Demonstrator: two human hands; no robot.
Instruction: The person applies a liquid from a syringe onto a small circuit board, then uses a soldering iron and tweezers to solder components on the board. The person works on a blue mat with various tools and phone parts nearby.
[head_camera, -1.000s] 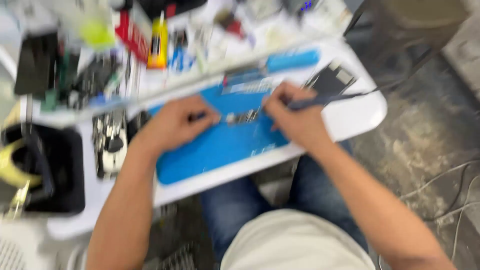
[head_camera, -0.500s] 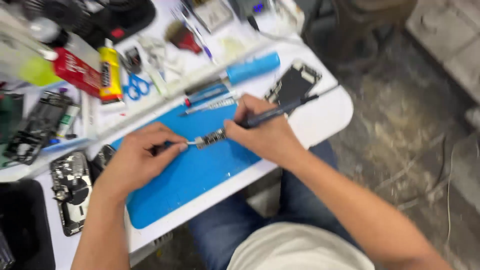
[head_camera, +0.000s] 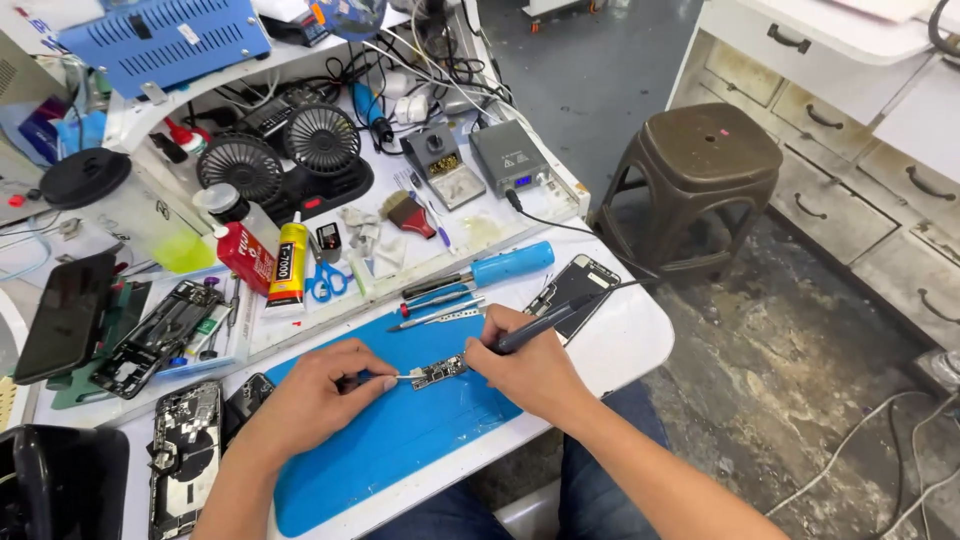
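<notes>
A small dark circuit board (head_camera: 438, 371) lies on a blue work mat (head_camera: 400, 440) at the front of the white bench. My left hand (head_camera: 315, 395) rests on the mat and pinches a thin pale strip that touches the board's left end. My right hand (head_camera: 530, 365) grips a dark corded soldering iron (head_camera: 545, 322) like a pen, its tip down at the board's right end.
Behind the mat lie tweezers (head_camera: 440, 315) and a blue-handled tool (head_camera: 500, 268). An opened phone (head_camera: 185, 455) sits left, a phone screen (head_camera: 575, 285) right. Glue bottles (head_camera: 290, 262), two small fans (head_camera: 280, 155) and soldering stations (head_camera: 510, 155) crowd the back. A brown stool (head_camera: 705, 165) stands right.
The camera has tilted up, so the back of the bench and the stool have come into view. Both hands stay at the board on the blue mat.
</notes>
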